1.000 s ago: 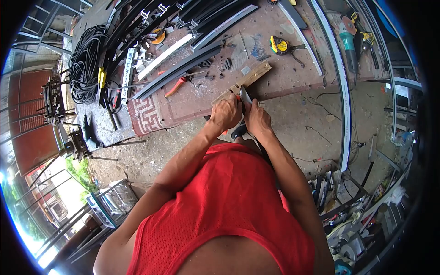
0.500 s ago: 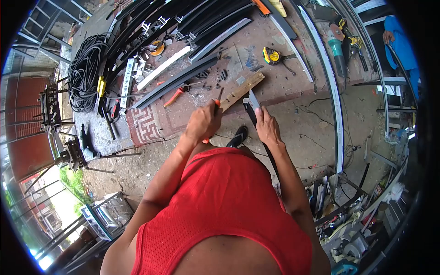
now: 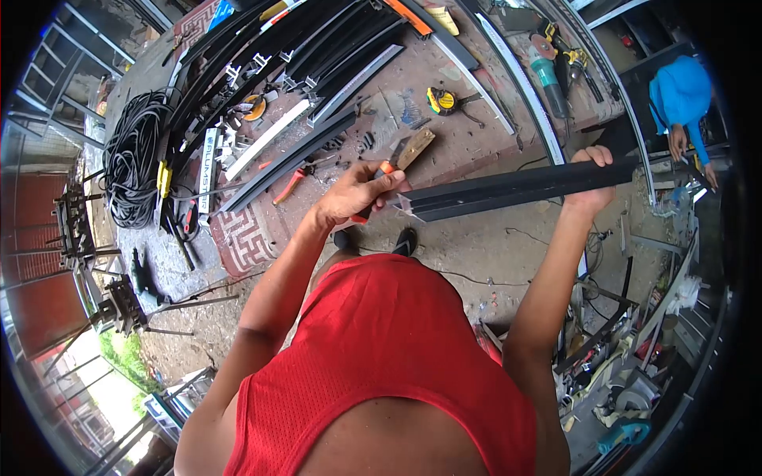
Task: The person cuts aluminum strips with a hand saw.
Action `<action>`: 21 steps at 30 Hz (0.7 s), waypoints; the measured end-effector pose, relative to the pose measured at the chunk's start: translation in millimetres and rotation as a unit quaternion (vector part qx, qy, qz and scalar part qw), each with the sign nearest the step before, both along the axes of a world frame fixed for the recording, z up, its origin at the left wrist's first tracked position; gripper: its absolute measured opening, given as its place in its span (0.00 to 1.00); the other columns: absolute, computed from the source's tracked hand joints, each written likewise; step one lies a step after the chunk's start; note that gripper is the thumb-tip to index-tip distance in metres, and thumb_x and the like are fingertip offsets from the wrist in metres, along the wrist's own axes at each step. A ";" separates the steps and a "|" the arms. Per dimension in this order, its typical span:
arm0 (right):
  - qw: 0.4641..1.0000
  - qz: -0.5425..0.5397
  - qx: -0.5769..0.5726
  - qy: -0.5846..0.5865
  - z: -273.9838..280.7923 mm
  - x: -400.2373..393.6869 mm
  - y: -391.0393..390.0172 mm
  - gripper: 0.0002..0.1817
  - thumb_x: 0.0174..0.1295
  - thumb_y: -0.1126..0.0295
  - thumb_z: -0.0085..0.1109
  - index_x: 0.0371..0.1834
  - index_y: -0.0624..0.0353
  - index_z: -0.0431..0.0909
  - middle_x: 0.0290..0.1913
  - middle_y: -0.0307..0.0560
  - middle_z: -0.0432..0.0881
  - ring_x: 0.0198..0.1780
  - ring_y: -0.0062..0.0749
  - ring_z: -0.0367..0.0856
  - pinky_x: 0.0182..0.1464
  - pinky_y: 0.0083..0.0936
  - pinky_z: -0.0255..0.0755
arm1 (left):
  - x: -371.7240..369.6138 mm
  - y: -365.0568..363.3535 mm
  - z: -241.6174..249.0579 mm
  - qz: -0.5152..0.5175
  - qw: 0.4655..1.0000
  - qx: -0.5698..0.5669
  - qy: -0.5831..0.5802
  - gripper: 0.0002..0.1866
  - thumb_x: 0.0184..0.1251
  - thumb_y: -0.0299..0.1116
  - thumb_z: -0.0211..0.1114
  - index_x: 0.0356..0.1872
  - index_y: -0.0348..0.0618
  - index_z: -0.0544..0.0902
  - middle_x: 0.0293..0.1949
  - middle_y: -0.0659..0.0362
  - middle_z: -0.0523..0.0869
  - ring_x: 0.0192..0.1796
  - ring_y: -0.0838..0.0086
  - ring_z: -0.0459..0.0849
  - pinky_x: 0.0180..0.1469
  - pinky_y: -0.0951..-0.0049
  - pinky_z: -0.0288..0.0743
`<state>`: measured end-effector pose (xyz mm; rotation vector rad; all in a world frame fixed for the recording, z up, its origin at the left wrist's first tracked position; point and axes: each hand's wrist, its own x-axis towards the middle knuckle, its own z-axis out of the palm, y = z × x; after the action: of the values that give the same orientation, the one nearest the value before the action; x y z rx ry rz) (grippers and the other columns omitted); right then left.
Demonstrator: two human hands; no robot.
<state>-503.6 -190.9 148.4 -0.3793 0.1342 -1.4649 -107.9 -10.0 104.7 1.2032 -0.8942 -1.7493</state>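
My left hand (image 3: 357,193) is closed around an orange-handled tool (image 3: 387,167) with a narrow dark blade, its fingers right at the cut end of a long black metal profile (image 3: 508,190). My right hand (image 3: 594,182) wraps around that profile near its far end. The profile lies almost level in front of me, over the bench's front edge. Just beyond the left hand, a wooden block (image 3: 416,151) rests on the bench.
On the bench (image 3: 468,147) are a yellow tape measure (image 3: 441,101), red-handled pliers (image 3: 289,187), several black profiles (image 3: 349,59), a cable coil (image 3: 136,159) and a teal angle grinder (image 3: 548,75). A person in blue (image 3: 683,91) is at the right. Scrap metal lies lower right.
The black profile has swung up from hanging beside the block to nearly level. My right hand has moved right along it, and my left hand now meets its end.
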 end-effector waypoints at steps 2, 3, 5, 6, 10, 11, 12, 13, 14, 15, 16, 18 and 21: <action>0.997 0.048 -0.005 -0.052 -7.0 1.5 6.9 0.07 0.69 0.68 0.44 0.34 0.55 0.70 0.31 0.39 0.74 0.33 0.23 0.70 0.36 0.23 0.61 | -0.3 3.8 8.2 -0.003 0.996 0.031 0.083 0.16 0.75 0.43 0.67 0.41 0.38 0.85 0.26 0.67 0.79 0.26 0.83 0.76 0.27 0.79 0.69; 0.997 0.044 -0.001 -0.062 -13.2 -1.0 7.1 0.07 0.69 0.69 0.43 0.34 0.55 0.70 0.31 0.39 0.75 0.33 0.23 0.71 0.37 0.22 0.62 | 1.4 7.2 7.8 -0.002 0.987 0.032 0.155 0.15 0.74 0.40 0.68 0.46 0.36 0.83 0.30 0.61 0.82 0.25 0.81 0.76 0.27 0.78 0.70; 0.997 0.036 0.010 -0.071 -30.4 -8.3 3.8 0.08 0.70 0.68 0.43 0.34 0.54 0.70 0.31 0.39 0.75 0.34 0.24 0.72 0.37 0.22 0.62 | -1.6 13.2 23.6 0.027 0.977 0.026 0.209 0.14 0.75 0.40 0.67 0.45 0.36 0.83 0.29 0.63 0.82 0.25 0.81 0.76 0.27 0.78 0.70; 0.997 0.032 0.017 -0.071 -36.2 -9.0 3.9 0.09 0.70 0.67 0.42 0.34 0.54 0.70 0.31 0.39 0.75 0.34 0.24 0.73 0.37 0.22 0.62 | -2.3 14.4 29.2 0.041 0.970 0.024 0.237 0.14 0.75 0.40 0.67 0.44 0.37 0.83 0.28 0.64 0.82 0.25 0.81 0.76 0.27 0.78 0.70; 0.998 -0.012 0.050 -0.048 -48.4 -7.6 6.3 0.13 0.72 0.63 0.37 0.34 0.55 0.70 0.31 0.39 0.74 0.34 0.26 0.75 0.37 0.22 0.68 | 12.2 21.5 24.7 -0.001 0.952 -0.012 0.306 0.19 0.76 0.37 0.65 0.59 0.33 0.81 0.26 0.61 0.81 0.26 0.81 0.76 0.29 0.77 0.70; 0.996 -0.037 0.075 -0.041 -48.4 -6.2 6.4 0.15 0.74 0.60 0.36 0.34 0.55 0.69 0.31 0.40 0.74 0.34 0.27 0.76 0.38 0.23 0.70 | 13.0 23.0 25.0 0.000 0.960 -0.028 0.277 0.23 0.76 0.38 0.65 0.63 0.31 0.79 0.25 0.61 0.80 0.26 0.81 0.76 0.30 0.78 0.70; 0.992 -0.063 0.101 -0.034 -44.4 -0.1 8.9 0.18 0.76 0.57 0.34 0.34 0.55 0.69 0.31 0.40 0.74 0.34 0.28 0.77 0.38 0.24 0.72 | 13.1 24.6 22.1 -0.002 0.958 -0.031 0.287 0.23 0.76 0.38 0.65 0.63 0.31 0.79 0.26 0.60 0.81 0.26 0.82 0.76 0.30 0.78 0.70; 0.988 -0.088 0.126 -0.026 -38.9 7.5 12.3 0.21 0.78 0.54 0.32 0.34 0.55 0.69 0.31 0.41 0.74 0.34 0.29 0.77 0.38 0.25 0.74 | 12.2 26.1 16.5 -0.004 0.954 -0.033 0.296 0.23 0.76 0.38 0.64 0.63 0.31 0.79 0.28 0.59 0.82 0.26 0.82 0.76 0.31 0.78 0.70; 0.982 -0.107 0.149 -0.039 -33.8 15.2 15.8 0.24 0.78 0.50 0.31 0.35 0.55 0.69 0.31 0.41 0.74 0.34 0.30 0.78 0.38 0.27 0.75 | 10.9 27.0 13.6 -0.007 0.951 -0.035 0.306 0.23 0.76 0.38 0.64 0.63 0.31 0.79 0.29 0.58 0.83 0.26 0.82 0.76 0.31 0.78 0.71; 0.976 -0.127 0.172 -0.051 -28.2 23.8 19.3 0.27 0.79 0.45 0.30 0.35 0.55 0.69 0.31 0.42 0.74 0.34 0.32 0.78 0.38 0.29 0.77 | 9.2 27.2 16.2 -0.011 0.947 -0.034 0.319 0.24 0.77 0.38 0.64 0.64 0.31 0.77 0.41 0.51 0.88 0.28 0.83 0.74 0.32 0.78 0.72; 0.968 -0.146 0.194 -0.063 -25.1 28.4 21.4 0.30 0.79 0.41 0.29 0.35 0.56 0.68 0.32 0.43 0.74 0.34 0.33 0.79 0.39 0.31 0.78 | 7.6 26.5 16.7 0.003 0.946 -0.022 0.324 0.24 0.77 0.38 0.64 0.65 0.31 0.76 0.45 0.49 0.88 0.28 0.83 0.74 0.32 0.78 0.72; 0.955 -0.203 0.214 0.030 -57.0 4.3 1.1 0.35 0.77 0.35 0.30 0.40 0.59 0.70 0.36 0.45 0.75 0.38 0.35 0.79 0.45 0.35 0.79 | 5.9 25.0 17.9 0.033 0.942 0.001 0.334 0.26 0.77 0.38 0.64 0.67 0.31 0.75 0.53 0.45 0.87 0.29 0.83 0.73 0.33 0.78 0.72; 0.907 -0.282 0.279 0.144 -51.6 16.6 -3.5 0.37 0.75 0.33 0.37 0.51 0.64 0.71 0.46 0.49 0.77 0.50 0.39 0.79 0.59 0.40 0.76 | 7.0 25.1 3.0 0.051 0.931 0.045 0.359 0.18 0.79 0.39 0.60 0.58 0.34 0.78 0.57 0.45 0.86 0.28 0.83 0.70 0.33 0.78 0.72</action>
<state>-487.1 -194.4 96.9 -0.0764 0.9468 -1.8417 -100.9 15.1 107.6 0.5540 -0.3078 -1.9471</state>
